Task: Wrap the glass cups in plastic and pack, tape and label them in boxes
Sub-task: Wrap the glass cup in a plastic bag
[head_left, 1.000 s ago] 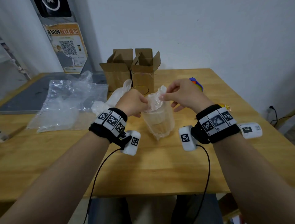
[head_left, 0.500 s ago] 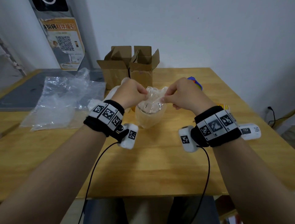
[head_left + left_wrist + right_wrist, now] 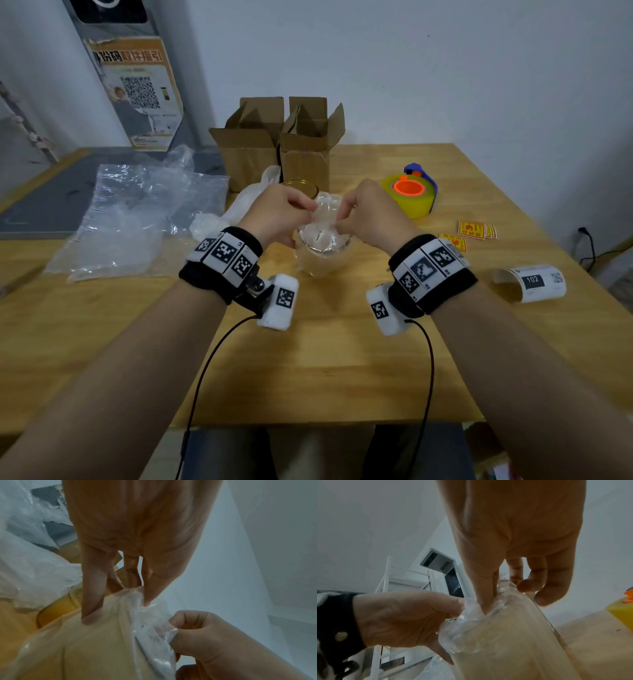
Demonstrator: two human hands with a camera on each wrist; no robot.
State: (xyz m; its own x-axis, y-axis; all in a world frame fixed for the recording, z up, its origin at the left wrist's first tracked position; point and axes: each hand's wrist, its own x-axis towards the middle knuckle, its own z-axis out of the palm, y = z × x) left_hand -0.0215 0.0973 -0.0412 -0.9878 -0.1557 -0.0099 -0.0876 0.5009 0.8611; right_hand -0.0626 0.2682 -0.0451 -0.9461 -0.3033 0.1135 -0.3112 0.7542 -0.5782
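Note:
A glass cup (image 3: 322, 260) wrapped in clear plastic stands on the wooden table (image 3: 325, 359) between my hands. My left hand (image 3: 308, 209) pinches the bunched plastic wrap (image 3: 325, 214) at the cup's mouth from the left. From the right, my right hand (image 3: 339, 221) pinches the same wrap. In the left wrist view my left fingers (image 3: 92, 601) press on the wrap (image 3: 150, 628), and in the right wrist view my right thumb (image 3: 485, 595) digs into the folds (image 3: 471, 615). A second, bare cup (image 3: 301, 186) with a golden rim stands just behind.
Two open cardboard boxes (image 3: 246, 154) (image 3: 306, 161) stand at the back. Loose plastic sheets (image 3: 137, 212) lie on the left. A yellow tape dispenser (image 3: 411, 197), red and yellow stickers (image 3: 474, 229) and a roll of labels (image 3: 531, 282) lie on the right.
The plastic end that stood up between my hands has been pushed down onto the cup's mouth. Both hands have come closer together over the cup.

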